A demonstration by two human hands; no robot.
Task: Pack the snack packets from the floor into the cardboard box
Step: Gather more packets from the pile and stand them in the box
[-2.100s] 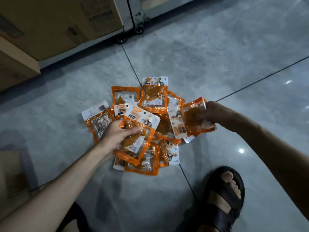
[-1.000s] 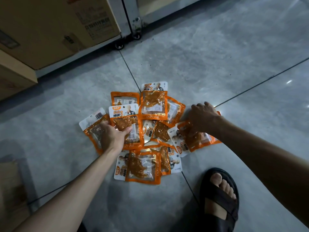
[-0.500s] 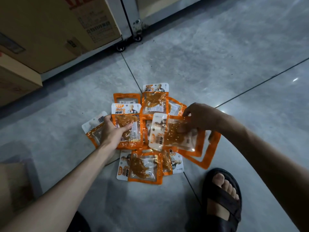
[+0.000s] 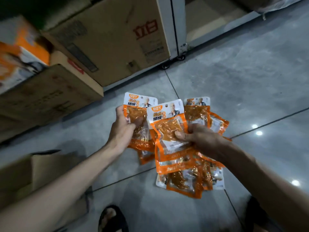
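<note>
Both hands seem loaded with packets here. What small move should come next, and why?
Probably carry both handfuls left to the open cardboard box and drop them in. The left hand grips one snack packet, and the right hand pinches a packet atop a small stack. More packets lie on the floor, so emptying the hands comes first.

I am holding a snack packet (image 4: 140, 114) in my left hand (image 4: 122, 129); its white header is showing an orange badge reading "QQY" and, below it, the large characters "猪皮". My right hand (image 4: 199, 139) is gripping a second packet (image 4: 168, 124) that is showing the same "QQY" badge and "猪皮" on its header. A brown carton (image 4: 117, 41) standing behind is showing two red characters, "立白", on its face; the small dark print and barcode under them are staying too blurred for me to read.
</note>
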